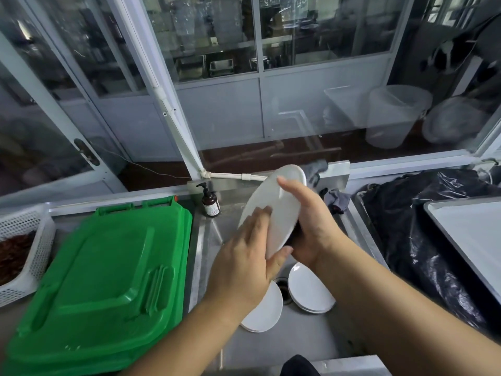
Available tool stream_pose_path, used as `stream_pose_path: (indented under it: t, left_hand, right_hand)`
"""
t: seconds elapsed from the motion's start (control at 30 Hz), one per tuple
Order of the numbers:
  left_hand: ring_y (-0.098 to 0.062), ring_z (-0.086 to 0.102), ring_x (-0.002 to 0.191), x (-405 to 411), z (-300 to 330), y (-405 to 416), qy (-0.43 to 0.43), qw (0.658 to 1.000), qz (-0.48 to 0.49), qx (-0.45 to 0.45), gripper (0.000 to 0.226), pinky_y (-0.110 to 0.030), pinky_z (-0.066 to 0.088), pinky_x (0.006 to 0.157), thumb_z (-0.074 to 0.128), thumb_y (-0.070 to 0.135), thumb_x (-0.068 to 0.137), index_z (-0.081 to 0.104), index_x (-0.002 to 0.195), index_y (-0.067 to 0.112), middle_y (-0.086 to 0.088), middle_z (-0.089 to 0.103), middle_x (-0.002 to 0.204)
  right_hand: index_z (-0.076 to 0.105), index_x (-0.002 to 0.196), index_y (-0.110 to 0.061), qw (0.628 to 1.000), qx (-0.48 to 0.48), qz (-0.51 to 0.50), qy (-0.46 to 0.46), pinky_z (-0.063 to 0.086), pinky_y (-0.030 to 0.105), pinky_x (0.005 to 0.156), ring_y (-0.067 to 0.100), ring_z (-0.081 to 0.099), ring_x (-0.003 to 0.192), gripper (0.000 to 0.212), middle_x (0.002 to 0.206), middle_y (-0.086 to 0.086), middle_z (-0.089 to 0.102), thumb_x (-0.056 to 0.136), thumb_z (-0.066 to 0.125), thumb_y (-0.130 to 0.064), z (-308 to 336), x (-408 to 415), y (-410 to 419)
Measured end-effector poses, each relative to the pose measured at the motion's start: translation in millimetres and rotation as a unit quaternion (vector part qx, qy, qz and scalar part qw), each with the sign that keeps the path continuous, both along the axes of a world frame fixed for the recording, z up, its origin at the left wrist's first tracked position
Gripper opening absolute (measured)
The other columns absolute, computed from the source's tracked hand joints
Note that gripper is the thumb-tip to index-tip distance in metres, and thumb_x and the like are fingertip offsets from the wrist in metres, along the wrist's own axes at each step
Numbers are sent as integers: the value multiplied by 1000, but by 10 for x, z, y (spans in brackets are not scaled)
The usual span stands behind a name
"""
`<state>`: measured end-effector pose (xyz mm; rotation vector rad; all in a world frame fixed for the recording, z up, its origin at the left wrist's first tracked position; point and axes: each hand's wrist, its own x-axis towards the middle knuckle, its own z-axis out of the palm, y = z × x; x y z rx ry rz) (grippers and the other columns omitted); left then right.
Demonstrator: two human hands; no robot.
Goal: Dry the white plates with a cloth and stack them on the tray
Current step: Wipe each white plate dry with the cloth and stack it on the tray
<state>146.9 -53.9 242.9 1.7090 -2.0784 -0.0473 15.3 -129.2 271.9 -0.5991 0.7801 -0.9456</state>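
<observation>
A white plate is held tilted on edge above the steel sink. My left hand grips its lower rim, fingers lying on the face and thumb under the edge. My right hand holds the plate's back, with a dark cloth showing between palm and plate. Two more groups of white plates lie in the sink bottom, one on the left and one on the right. A grey tray sits at the far right.
A green plastic lid covers the counter left of the sink. A white basket stands at the far left. A brown pump bottle and a grey rag sit at the sink's back. Black plastic sheeting lies under the tray.
</observation>
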Motion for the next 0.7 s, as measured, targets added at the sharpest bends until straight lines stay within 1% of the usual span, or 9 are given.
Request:
stream_pose_path:
  t: [0.07,0.13,0.27,0.3,0.43,0.5,0.57,0.63,0.7]
  left_hand:
    - [-34,53,144,62,-19,-40,-41,999,-18,-1,78,-47,48,114,31,63,103,43,158,8,-16,52,158]
    - [-35,47,148,99,-47,-59,-71,997,-18,-7,79,-47,34,122,31,65,103,45,158,10,-16,49,160]
    - [-35,34,155,100,-99,-53,-91,996,-6,-4,81,-50,28,128,27,74,101,42,161,21,-11,39,168]
    - [-34,33,155,110,-107,-59,-82,997,-12,-7,80,-50,27,128,26,74,102,43,161,23,-10,39,168]
    - [-26,39,151,282,-112,-172,44,999,16,-24,66,-51,32,124,36,61,104,54,151,18,-4,48,160]
    - [-22,37,149,415,-147,-246,98,991,91,-18,65,-43,29,125,39,60,102,53,150,18,-2,45,159]
    - [-14,37,144,521,-212,-296,188,972,141,20,63,-33,27,119,43,59,103,47,153,21,3,42,158]
    - [-7,44,132,580,-282,-325,303,933,176,80,57,-30,34,109,50,54,104,44,154,26,13,47,146]
    - [-11,59,119,602,-317,-336,447,858,210,142,37,-32,43,94,56,48,105,59,137,29,15,63,131]
  right_hand:
    - [67,129,0,999,21,-29,-17,66,43,75,34,77,87,47,99,19,77,95,69,-32,-83,-37,18]
    - [67,129,3,997,38,-55,-31,66,40,71,33,78,85,42,100,20,78,97,65,-24,-164,-53,39]
    - [67,135,4,995,50,-73,-46,56,57,104,47,72,115,50,126,28,73,96,66,-28,-321,-83,72]
    - [68,133,3,995,55,-74,-44,55,59,103,49,71,115,50,127,28,72,95,67,-30,-343,-102,74]
    - [70,122,0,993,77,-81,-30,53,51,68,45,69,82,45,103,24,73,94,68,-36,-415,-194,31]
    - [70,124,-1,992,82,-88,-46,59,58,78,44,75,86,44,108,23,77,91,71,-30,-464,-239,2]
    - [71,125,-3,991,86,-89,-51,64,55,81,41,77,90,50,110,22,78,82,76,-27,-481,-254,-5]
    - [72,124,-4,990,94,-86,-57,64,55,77,41,78,89,54,109,22,78,75,78,-26,-503,-260,-4]
    - [73,124,-4,990,98,-85,-56,64,56,76,41,78,89,56,111,22,78,72,79,-26,-543,-264,-4]
